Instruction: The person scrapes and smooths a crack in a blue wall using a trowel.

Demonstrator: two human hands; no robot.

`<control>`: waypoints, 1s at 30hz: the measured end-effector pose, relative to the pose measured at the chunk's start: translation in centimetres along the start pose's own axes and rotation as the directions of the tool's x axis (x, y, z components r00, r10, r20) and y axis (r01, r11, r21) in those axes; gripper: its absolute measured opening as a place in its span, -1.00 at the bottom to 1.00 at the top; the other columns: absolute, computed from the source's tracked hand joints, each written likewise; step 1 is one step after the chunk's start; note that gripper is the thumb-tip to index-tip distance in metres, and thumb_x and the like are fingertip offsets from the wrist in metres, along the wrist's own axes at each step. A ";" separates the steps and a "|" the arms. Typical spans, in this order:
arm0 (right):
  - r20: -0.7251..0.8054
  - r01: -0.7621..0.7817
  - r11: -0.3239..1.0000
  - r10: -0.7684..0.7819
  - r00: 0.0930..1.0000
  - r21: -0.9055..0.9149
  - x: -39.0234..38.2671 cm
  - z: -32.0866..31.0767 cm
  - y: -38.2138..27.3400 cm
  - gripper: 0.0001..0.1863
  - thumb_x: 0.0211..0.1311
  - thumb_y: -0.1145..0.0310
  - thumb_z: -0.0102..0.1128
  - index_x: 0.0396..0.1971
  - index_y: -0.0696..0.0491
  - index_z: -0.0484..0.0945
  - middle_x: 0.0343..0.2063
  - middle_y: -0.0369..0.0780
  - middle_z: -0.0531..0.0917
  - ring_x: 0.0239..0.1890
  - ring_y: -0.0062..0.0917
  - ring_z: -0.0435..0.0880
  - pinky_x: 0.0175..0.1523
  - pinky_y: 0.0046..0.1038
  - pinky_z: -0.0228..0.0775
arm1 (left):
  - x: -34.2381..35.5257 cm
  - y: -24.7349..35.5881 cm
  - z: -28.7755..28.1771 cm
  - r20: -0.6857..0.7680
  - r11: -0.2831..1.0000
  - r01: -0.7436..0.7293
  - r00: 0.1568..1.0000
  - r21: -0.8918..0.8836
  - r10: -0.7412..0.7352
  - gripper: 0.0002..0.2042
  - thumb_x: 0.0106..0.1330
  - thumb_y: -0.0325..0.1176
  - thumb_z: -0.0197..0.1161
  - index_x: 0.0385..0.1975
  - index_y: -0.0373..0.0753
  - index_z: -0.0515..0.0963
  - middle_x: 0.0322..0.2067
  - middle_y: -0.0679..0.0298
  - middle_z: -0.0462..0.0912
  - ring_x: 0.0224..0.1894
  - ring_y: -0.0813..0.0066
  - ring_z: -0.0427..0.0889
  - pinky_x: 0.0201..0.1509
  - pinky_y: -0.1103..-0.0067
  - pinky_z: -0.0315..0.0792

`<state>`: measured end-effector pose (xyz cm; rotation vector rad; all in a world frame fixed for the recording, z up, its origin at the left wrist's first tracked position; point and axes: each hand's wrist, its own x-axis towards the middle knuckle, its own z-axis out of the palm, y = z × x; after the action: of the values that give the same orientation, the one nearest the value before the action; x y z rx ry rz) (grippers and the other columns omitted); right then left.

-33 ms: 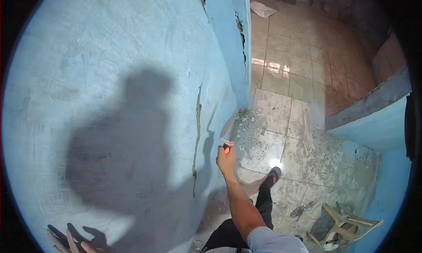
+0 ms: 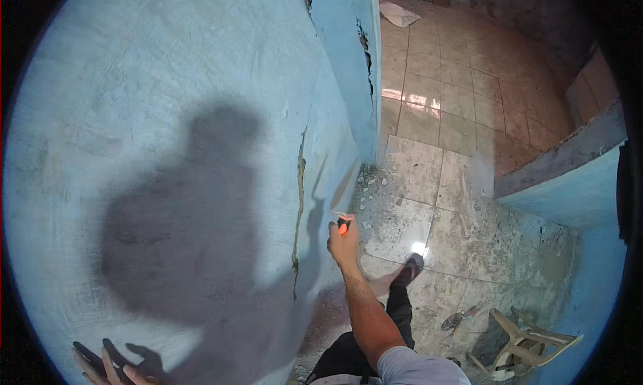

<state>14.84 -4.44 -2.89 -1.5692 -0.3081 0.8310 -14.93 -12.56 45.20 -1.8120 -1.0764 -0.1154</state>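
Note:
My right hand point(image 2: 343, 246) is wrapped around the orange-and-black handle of a trowel point(image 2: 343, 189). Its narrow blade points away from me, close along the lower part of a light blue wall point(image 2: 161, 70); whether it touches the wall, I cannot tell. A long vertical crack point(image 2: 299, 184) runs down the wall to the left of this hand. At the lower left edge, my left hand point(image 2: 110, 371) shows spread fingers beside the wall, with nothing seen in them. The rest of that hand is cut off.
Rubble point(image 2: 368, 184) lies along the wall's foot on the dirty tiled floor point(image 2: 462, 184). Another trowel point(image 2: 454, 320) rests near an overturned plastic chair point(image 2: 526, 348). A low wall with a raw edge point(image 2: 562, 150) stands on the right. Deeper cracks point(image 2: 366, 53) mark the far wall corner.
The trowel and my right hand have shifted very slightly to the left. My left hand stays by the wall.

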 end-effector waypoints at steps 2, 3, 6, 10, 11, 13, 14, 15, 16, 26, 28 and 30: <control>0.040 0.151 0.988 -0.151 0.988 -0.010 -0.5 -0.1 -6.3 -0.75 0.26 0.45 0.24 -0.09 0.16 0.53 -0.38 -0.15 0.63 -0.31 -0.35 0.65 -0.14 -0.32 0.47 | 0.2 0.0 0.3 -0.081 0.997 0.045 0.995 -0.067 -0.050 -0.55 0.71 -0.24 -0.16 0.29 -0.48 0.47 0.51 -0.25 0.15 0.54 -0.28 0.19 0.56 -0.13 0.25; 0.076 0.304 0.952 -0.302 0.950 -0.027 -0.3 -0.3 -8.6 -0.77 0.27 0.45 0.24 -0.10 0.16 0.53 -0.38 -0.16 0.63 -0.30 -0.39 0.65 -0.14 -0.31 0.46 | -0.1 -0.3 0.6 -0.080 0.997 0.044 0.996 -0.069 -0.049 -0.55 0.71 -0.24 -0.16 0.29 -0.48 0.47 0.51 -0.25 0.15 0.54 -0.28 0.19 0.56 -0.13 0.25; 0.142 0.185 0.957 -0.220 0.965 0.226 0.9 0.4 -12.6 -0.82 0.36 0.45 0.23 -0.11 0.15 0.52 -0.49 -0.24 0.60 -0.46 -0.56 0.57 -0.33 -0.43 0.40 | 1.1 0.1 1.2 -0.144 0.911 0.126 0.970 -0.392 -0.196 -0.56 0.71 -0.25 -0.14 0.30 -0.48 0.47 0.48 -0.23 0.23 0.56 -0.26 0.15 0.47 -0.04 0.42; 0.118 0.283 0.949 -0.299 0.947 0.136 4.7 1.7 -13.3 -0.83 0.42 0.39 0.26 -0.15 0.18 0.56 -0.55 -0.27 0.61 -0.54 -0.65 0.51 -0.41 -0.52 0.35 | -0.2 -1.7 3.1 -0.189 0.985 0.169 0.969 0.022 -0.162 -0.60 0.71 -0.26 -0.10 0.27 -0.36 0.56 0.43 -0.05 0.42 0.56 -0.08 0.22 0.59 -0.12 0.08; 0.108 0.348 0.933 -0.339 0.935 -0.088 5.2 2.1 -13.9 -0.80 0.43 0.37 0.28 -0.13 0.20 0.59 -0.56 -0.26 0.61 -0.52 -0.65 0.50 -0.38 -0.50 0.36 | 3.6 1.6 2.3 -0.186 0.976 0.209 0.963 0.061 -0.195 -0.60 0.69 -0.22 -0.04 0.30 -0.30 0.57 0.45 0.02 0.42 0.55 -0.03 0.24 0.61 -0.11 -0.04; 0.100 0.365 0.931 -0.362 0.927 -0.014 5.7 2.8 -13.6 -0.82 0.42 0.40 0.29 -0.14 0.21 0.61 -0.55 -0.26 0.63 -0.52 -0.67 0.51 -0.38 -0.52 0.37 | 2.4 0.1 3.0 -0.160 0.970 0.145 0.980 0.197 -0.114 -0.59 0.67 -0.20 -0.01 0.28 -0.30 0.58 0.48 0.00 0.36 0.56 0.00 0.22 0.60 -0.06 0.02; 0.035 0.277 0.949 -0.285 0.958 0.150 5.7 3.0 -13.4 -0.82 0.41 0.40 0.30 -0.14 0.20 0.61 -0.55 -0.24 0.63 -0.52 -0.64 0.52 -0.37 -0.49 0.39 | 3.5 0.7 2.9 -0.158 0.969 0.138 0.982 0.204 -0.107 -0.59 0.67 -0.20 -0.01 0.28 -0.30 0.58 0.48 0.00 0.36 0.56 0.00 0.22 0.60 -0.06 0.02; -0.017 0.190 0.933 -0.194 0.981 0.305 5.5 2.7 -13.1 -0.81 0.40 0.39 0.31 -0.13 0.19 0.61 -0.56 -0.22 0.63 -0.52 -0.60 0.53 -0.35 -0.46 0.42 | 4.8 1.7 2.4 -0.195 0.986 0.131 0.975 0.104 -0.109 -0.58 0.66 -0.18 0.00 0.31 -0.31 0.55 0.51 0.00 0.32 0.57 0.01 0.21 0.60 -0.05 0.03; 0.017 0.072 0.880 -0.090 0.996 0.469 5.8 3.0 -10.2 -0.78 0.37 0.37 0.33 -0.11 0.18 0.61 -0.57 -0.19 0.65 -0.51 -0.56 0.57 -0.33 -0.42 0.46 | 5.7 2.3 2.2 -0.229 0.993 0.120 0.967 0.004 -0.116 -0.56 0.65 -0.16 0.01 0.33 -0.31 0.53 0.53 -0.01 0.28 0.58 0.02 0.20 0.60 -0.03 0.04; 0.064 0.090 0.979 -0.103 0.993 0.183 6.9 3.5 -10.1 -0.83 0.35 0.45 0.26 -0.41 0.22 0.54 -0.67 -0.26 0.54 -0.53 -0.58 0.57 -0.35 -0.43 0.44 | 5.8 2.3 2.8 -0.231 0.951 0.228 0.933 -0.211 -0.275 -0.38 0.54 -0.22 0.22 0.49 -0.36 0.24 0.55 -0.19 0.07 0.60 -0.17 0.06 0.57 -0.05 0.16; -0.109 0.072 0.711 0.006 0.994 0.700 7.9 5.2 -6.4 -0.80 0.37 0.42 0.27 -0.39 0.23 0.55 -0.69 -0.22 0.52 -0.57 -0.62 0.52 -0.39 -0.43 0.42 | 6.0 3.3 4.0 -0.265 0.882 0.239 0.893 -0.407 -0.364 -0.32 0.49 -0.20 0.31 0.49 -0.39 0.23 0.54 -0.22 0.07 0.60 -0.21 0.05 0.57 -0.07 0.15; -0.032 0.153 0.913 -0.152 0.988 0.378 8.1 7.0 -4.4 -0.80 0.38 0.41 0.27 -0.40 0.22 0.56 -0.69 -0.24 0.53 -0.60 -0.63 0.49 -0.43 -0.43 0.37 | 5.6 3.0 3.7 -0.239 0.912 0.256 0.910 -0.319 -0.339 -0.32 0.50 -0.16 0.30 0.49 -0.39 0.23 0.54 -0.23 0.07 0.59 -0.21 0.06 0.56 -0.08 0.12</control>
<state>17.09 6.83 -1.15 -1.1667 -0.2472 0.7170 -10.77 -6.56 44.05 -1.7902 -1.1622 -0.7339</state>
